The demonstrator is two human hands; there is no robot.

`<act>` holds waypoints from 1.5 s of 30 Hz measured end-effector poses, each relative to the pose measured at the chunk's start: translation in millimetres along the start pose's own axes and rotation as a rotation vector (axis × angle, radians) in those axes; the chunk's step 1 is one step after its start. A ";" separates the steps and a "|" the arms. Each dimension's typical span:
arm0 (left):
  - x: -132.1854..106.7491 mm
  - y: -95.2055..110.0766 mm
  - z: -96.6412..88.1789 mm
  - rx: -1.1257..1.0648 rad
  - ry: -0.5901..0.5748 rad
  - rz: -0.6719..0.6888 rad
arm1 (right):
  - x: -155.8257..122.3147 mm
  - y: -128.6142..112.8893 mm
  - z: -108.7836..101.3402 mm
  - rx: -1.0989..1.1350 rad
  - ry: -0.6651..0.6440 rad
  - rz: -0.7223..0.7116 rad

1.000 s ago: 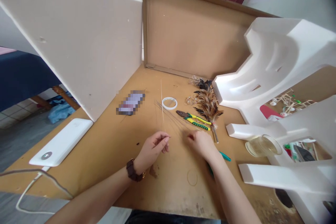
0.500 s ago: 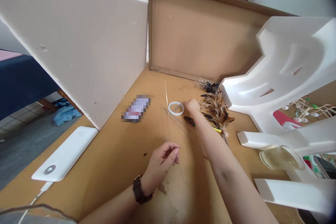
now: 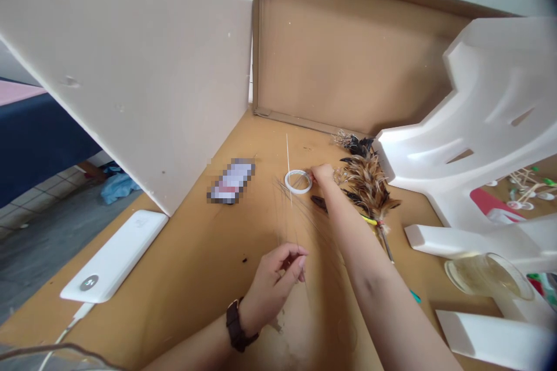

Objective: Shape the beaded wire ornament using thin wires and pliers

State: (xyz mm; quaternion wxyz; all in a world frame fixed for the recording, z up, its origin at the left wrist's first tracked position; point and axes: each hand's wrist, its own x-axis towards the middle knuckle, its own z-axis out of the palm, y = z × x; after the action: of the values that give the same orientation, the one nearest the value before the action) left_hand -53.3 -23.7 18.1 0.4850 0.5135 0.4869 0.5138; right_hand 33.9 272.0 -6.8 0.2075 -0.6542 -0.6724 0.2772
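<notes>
My left hand [image 3: 276,281], a dark watch on its wrist, is closed in a pinch on a thin wire [image 3: 297,237] just above the table. Farther forward, my right hand [image 3: 322,176] has its fingers closed at the right edge of a white ring [image 3: 289,188], which looks like a narrow tape roll. Several fine wires [image 3: 282,200] lie around the ring, and a thin white stick [image 3: 288,153] passes beside it. Right of that hand lie brown and black feathers [image 3: 365,177] in a bundle; a dark feather-like piece [image 3: 319,203] is partly behind my forearm.
A blurred-out phone [image 3: 231,181] and a white power bank [image 3: 115,255] with a cable lie on the left. White foam board [image 3: 143,69] and a cardboard panel [image 3: 339,58] wall the table. At right, a white plastic stool [image 3: 487,87] lies sideways near a clear cup [image 3: 483,275].
My right hand has shifted slightly left and its fingertips now meet the ring's edge. My left hand keeps its pinch on the wire. The whole view has swung a little.
</notes>
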 end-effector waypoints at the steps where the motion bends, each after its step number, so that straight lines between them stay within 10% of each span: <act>1: 0.2 -0.8 -0.1 0.016 0.002 0.005 | -2.4 -0.8 -2.5 0.030 0.010 0.021; 14: 10.0 -19.5 -5.8 0.166 0.002 0.027 | -123.9 27.3 -72.2 0.514 -0.097 -0.183; 23: 32.1 1.4 6.4 0.186 -0.061 0.069 | -231.1 61.5 -62.4 0.503 -0.298 -0.290; 37: 32.9 12.8 32.5 0.323 -0.130 0.207 | -257.2 74.4 -66.1 0.339 -0.043 -0.414; 45: 28.3 -26.7 21.6 0.384 -0.134 0.132 | -254.4 89.0 -52.5 0.278 -0.038 -0.440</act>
State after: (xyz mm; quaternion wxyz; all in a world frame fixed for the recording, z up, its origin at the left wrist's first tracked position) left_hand -31.8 6.1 -7.0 0.3747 0.6603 0.5079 0.4070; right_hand 150.4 23.4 -2.9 0.3378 -0.4521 -0.7578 0.3274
